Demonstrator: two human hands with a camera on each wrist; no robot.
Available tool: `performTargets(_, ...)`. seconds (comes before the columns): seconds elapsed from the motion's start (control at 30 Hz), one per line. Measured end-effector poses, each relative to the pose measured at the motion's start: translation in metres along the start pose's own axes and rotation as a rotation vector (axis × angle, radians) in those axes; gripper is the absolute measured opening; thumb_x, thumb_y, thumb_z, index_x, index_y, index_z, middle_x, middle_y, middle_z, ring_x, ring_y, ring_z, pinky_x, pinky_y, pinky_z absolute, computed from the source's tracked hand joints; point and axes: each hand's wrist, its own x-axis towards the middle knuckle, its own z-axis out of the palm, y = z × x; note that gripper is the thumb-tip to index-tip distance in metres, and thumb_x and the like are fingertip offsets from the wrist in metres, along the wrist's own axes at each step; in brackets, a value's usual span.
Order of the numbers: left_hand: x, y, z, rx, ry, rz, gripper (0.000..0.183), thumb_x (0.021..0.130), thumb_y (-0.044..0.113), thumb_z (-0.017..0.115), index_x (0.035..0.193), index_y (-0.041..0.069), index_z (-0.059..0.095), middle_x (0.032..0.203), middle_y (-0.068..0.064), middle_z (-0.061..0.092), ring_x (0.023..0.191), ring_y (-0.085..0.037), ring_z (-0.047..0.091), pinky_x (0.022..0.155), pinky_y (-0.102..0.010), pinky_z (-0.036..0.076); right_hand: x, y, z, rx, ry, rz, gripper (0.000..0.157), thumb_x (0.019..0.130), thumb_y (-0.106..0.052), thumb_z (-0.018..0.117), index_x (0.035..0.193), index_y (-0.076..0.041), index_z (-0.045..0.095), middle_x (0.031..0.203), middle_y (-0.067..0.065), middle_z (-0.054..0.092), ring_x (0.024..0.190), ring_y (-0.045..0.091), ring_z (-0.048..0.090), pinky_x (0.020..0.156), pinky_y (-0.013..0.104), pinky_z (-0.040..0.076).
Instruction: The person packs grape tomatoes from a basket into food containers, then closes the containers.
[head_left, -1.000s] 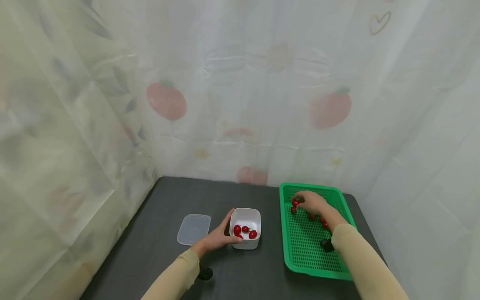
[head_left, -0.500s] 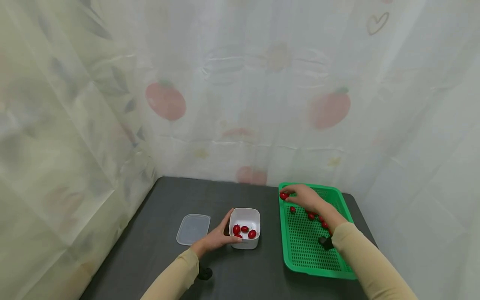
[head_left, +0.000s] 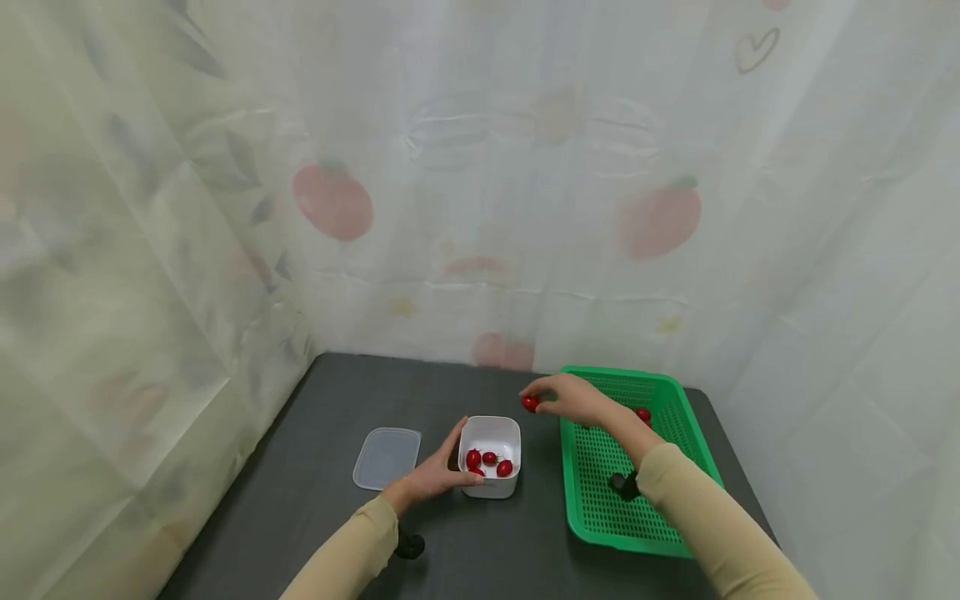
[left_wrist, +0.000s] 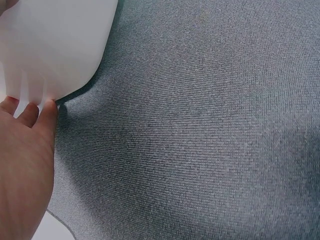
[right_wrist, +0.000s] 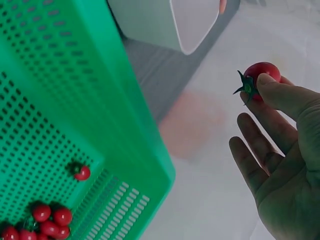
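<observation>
My left hand (head_left: pixel 433 479) grips the near left side of a white square container (head_left: pixel 491 485), thumb over the front and fingers along the left wall. Inside the container lie several cherry tomatoes (head_left: pixel 489 458). Pinched between thumb and index finger of my right hand (head_left: pixel 573 398) is a single cherry tomato (right_wrist: pixel 261 80) with its green calyx on. That hand hovers over the table between the container and the green basket (head_left: pixel 572 492), its other fingers loosely bent. More cherry tomatoes (right_wrist: pixel 50 227) lie in the basket, partly hidden by my right arm in the head view.
A translucent lid (head_left: pixel 387 458) lies flat on the dark table (head_left: pixel 352 383) left of the container. The basket's raised rim stands at the right of the table. Printed curtains (head_left: pixel 480 208) hang behind and on both sides.
My right hand has moved left, out over the basket's rim, carrying the cherry tomato toward the container. My left hand and the container have stayed in place.
</observation>
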Motion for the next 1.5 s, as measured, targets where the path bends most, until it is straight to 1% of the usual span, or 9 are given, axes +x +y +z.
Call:
performTargets(0.13, 0.0, -0.001, 0.0, -0.009, -0.001, -0.012, 0.112, 0.091, 0.024, 0.079, 0.165, 0.017, -0.003, 0.166, -0.015, 0.014, 0.143, -0.037, 0.03, 0.115, -0.056, 0.031, 0.01, -0.007, 0.01, -0.02, -0.028, -0.02, 0.034, 0.099, -0.012, 0.07, 0.132, -0.016, 0.07, 0.121, -0.002, 0.071, 0.11, 0.018, 0.065, 0.091, 0.04, 0.053)
performTargets(0.37, 0.0, 0.0, -0.001, -0.027, -0.009, -0.021, 0.109, 0.093, 0.019, 0.077, 0.165, 0.019, -0.004, 0.166, -0.015, 0.012, 0.144, -0.038, 0.029, 0.115, -0.057, 0.031, 0.026, -0.013, 0.031, -0.076, -0.077, -0.063, 0.032, 0.097, -0.011, 0.071, 0.129, -0.016, 0.072, 0.117, -0.002, 0.072, 0.108, 0.018, 0.065, 0.091, 0.038, 0.053)
performTargets(0.53, 0.0, 0.0, -0.002, -0.044, -0.023, -0.011, 0.108, 0.094, 0.018, 0.076, 0.165, 0.02, -0.006, 0.167, -0.017, 0.01, 0.144, -0.039, 0.03, 0.114, -0.056, 0.032, 0.031, -0.017, 0.043, -0.094, -0.105, -0.079, 0.031, 0.097, -0.01, 0.072, 0.128, -0.013, 0.072, 0.115, 0.0, 0.072, 0.109, 0.024, 0.066, 0.09, 0.041, 0.053)
performTargets(0.67, 0.0, 0.0, -0.002, -0.044, -0.032, -0.004, 0.108, 0.094, 0.018, 0.076, 0.165, 0.02, -0.006, 0.167, -0.018, 0.009, 0.145, -0.039, 0.03, 0.115, -0.056, 0.031, 0.035, -0.019, 0.05, -0.117, -0.128, -0.085, 0.031, 0.096, -0.01, 0.072, 0.127, -0.014, 0.072, 0.114, 0.0, 0.072, 0.109, 0.025, 0.066, 0.089, 0.04, 0.054)
performTargets(0.8, 0.0, -0.001, -0.002, -0.038, -0.032, -0.004, 0.108, 0.095, 0.018, 0.076, 0.165, 0.02, -0.007, 0.168, -0.017, 0.007, 0.147, -0.039, 0.027, 0.115, -0.057, 0.03, 0.037, -0.024, 0.056, -0.142, -0.139, -0.079, 0.03, 0.096, -0.009, 0.071, 0.125, -0.014, 0.074, 0.112, -0.003, 0.072, 0.104, 0.018, 0.066, 0.086, 0.037, 0.054)
performTargets(0.9, 0.0, -0.001, -0.002, -0.033, -0.027, -0.008, 0.108, 0.094, 0.02, 0.076, 0.165, 0.023, -0.006, 0.168, -0.015, 0.006, 0.148, -0.038, 0.025, 0.116, -0.056, 0.029, 0.038, -0.029, 0.061, -0.155, -0.152, -0.076, 0.029, 0.095, -0.008, 0.07, 0.123, -0.015, 0.075, 0.109, -0.005, 0.072, 0.1, 0.014, 0.065, 0.085, 0.035, 0.054)
performTargets(1.13, -0.002, -0.001, -0.002, -0.031, -0.024, 0.0, 0.108, 0.094, 0.02, 0.075, 0.165, 0.024, -0.006, 0.169, -0.014, 0.005, 0.148, -0.038, 0.026, 0.115, -0.056, 0.03, 0.044, -0.032, 0.074, -0.186, -0.185, -0.081, 0.029, 0.094, -0.006, 0.071, 0.121, -0.015, 0.076, 0.106, -0.004, 0.073, 0.1, 0.02, 0.067, 0.085, 0.032, 0.054)
performTargets(1.37, -0.002, -0.002, -0.002, -0.039, -0.036, 0.014, 0.11, 0.094, 0.023, 0.077, 0.165, 0.024, -0.007, 0.168, -0.016, 0.005, 0.147, -0.038, 0.029, 0.114, -0.055, 0.033, 0.048, -0.035, 0.084, -0.264, -0.206, -0.066, 0.03, 0.093, -0.006, 0.072, 0.12, -0.017, 0.077, 0.108, -0.005, 0.073, 0.094, 0.013, 0.065, 0.085, 0.031, 0.054)
performTargets(1.5, -0.003, -0.002, -0.002, -0.043, -0.044, 0.022, 0.111, 0.094, 0.024, 0.077, 0.165, 0.023, -0.008, 0.169, -0.017, 0.004, 0.147, -0.038, 0.03, 0.113, -0.054, 0.035, 0.05, -0.039, 0.087, -0.315, -0.216, -0.058, 0.028, 0.092, -0.006, 0.073, 0.116, -0.019, 0.078, 0.104, -0.006, 0.073, 0.086, 0.01, 0.06, 0.081, 0.03, 0.053)
